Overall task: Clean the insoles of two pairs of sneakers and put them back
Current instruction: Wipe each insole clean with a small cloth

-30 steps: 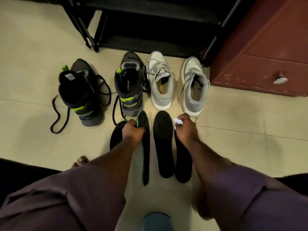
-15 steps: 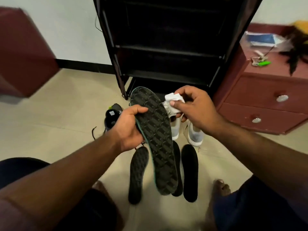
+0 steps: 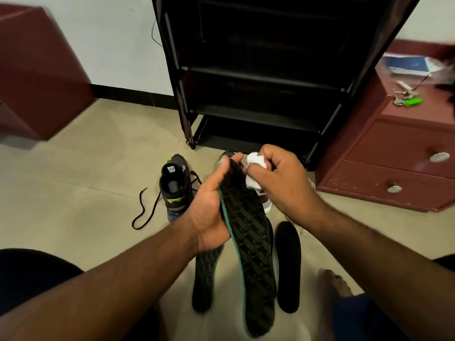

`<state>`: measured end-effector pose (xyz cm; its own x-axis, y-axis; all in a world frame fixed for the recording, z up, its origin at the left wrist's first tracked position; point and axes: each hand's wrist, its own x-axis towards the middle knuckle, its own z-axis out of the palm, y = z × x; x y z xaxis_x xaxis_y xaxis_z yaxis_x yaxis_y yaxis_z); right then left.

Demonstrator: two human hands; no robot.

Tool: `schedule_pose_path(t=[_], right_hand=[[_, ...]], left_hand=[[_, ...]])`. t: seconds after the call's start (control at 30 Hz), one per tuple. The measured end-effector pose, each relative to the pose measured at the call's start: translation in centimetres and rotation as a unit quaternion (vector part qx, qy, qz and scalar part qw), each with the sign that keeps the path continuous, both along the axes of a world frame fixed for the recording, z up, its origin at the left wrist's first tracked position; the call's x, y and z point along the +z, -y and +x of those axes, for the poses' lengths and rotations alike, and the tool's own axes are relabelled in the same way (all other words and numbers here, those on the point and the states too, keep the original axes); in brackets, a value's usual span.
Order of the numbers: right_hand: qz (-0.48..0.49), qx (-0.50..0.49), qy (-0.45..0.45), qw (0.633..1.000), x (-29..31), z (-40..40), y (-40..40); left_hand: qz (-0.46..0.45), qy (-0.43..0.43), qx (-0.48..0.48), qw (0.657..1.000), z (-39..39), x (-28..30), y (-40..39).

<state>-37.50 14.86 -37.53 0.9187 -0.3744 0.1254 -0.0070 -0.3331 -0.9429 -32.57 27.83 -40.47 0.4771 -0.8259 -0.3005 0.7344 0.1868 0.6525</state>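
My left hand (image 3: 211, 205) grips a black patterned insole (image 3: 251, 242) with a teal edge, raised in front of me, toe end up. My right hand (image 3: 278, 178) pinches a crumpled white tissue (image 3: 254, 172) against the insole's toe end. On the floor below lie a second patterned insole (image 3: 205, 279) and a plain black insole (image 3: 288, 267). A black sneaker with green accents (image 3: 174, 190) stands at the left, laces loose. Part of a grey-white sneaker (image 3: 266, 205) shows under my right hand; the other shoes are hidden behind my hands.
A black shoe rack (image 3: 258, 77) stands straight ahead. A red-brown drawer cabinet (image 3: 403, 153) with clutter on top is at the right. A red-brown block (image 3: 37, 70) sits at the far left. My bare foot (image 3: 334, 281) rests on the tile floor at lower right.
My left hand lifted the patterned insole off the floor and raised it. My right hand brought the tissue onto its toe end. My view tilted up toward the rack.
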Motion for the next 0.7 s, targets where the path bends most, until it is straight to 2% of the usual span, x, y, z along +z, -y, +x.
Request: schedule_pose_path(t=[0.2, 0.43, 0.5, 0.57, 0.63, 0.7], right_hand=[[0.091, 0.029, -0.014, 0.995, -1.2, 0.6, 1.3], [-0.001, 0.041, -0.067, 0.997, -2.3, 0.7, 2.4], [-0.048, 0.038, -0.069, 0.996, -2.3, 0.7, 2.6], [-0.143, 0.034, -0.052, 0.988, -2.2, 0.9, 2.3], [-0.287, 0.043, -0.015, 0.957, -2.5, 1.2, 2.0], [-0.373, 0.055, 0.000, 0.926, -2.9, 1.5, 1.7]], left_hand=[[-0.029, -0.058, -0.077, 0.995, 1.2, -2.1, 0.2], [0.000, -0.070, -0.088, 0.994, 1.5, -2.1, 1.3], [0.005, -0.070, -0.089, 0.994, 1.5, -2.2, 1.4], [0.012, -0.070, -0.093, 0.993, 1.4, -2.2, 1.4], [0.016, -0.079, -0.101, 0.992, 1.4, -2.3, 1.5], [0.016, -0.084, -0.106, 0.991, 1.5, -2.3, 1.5]])
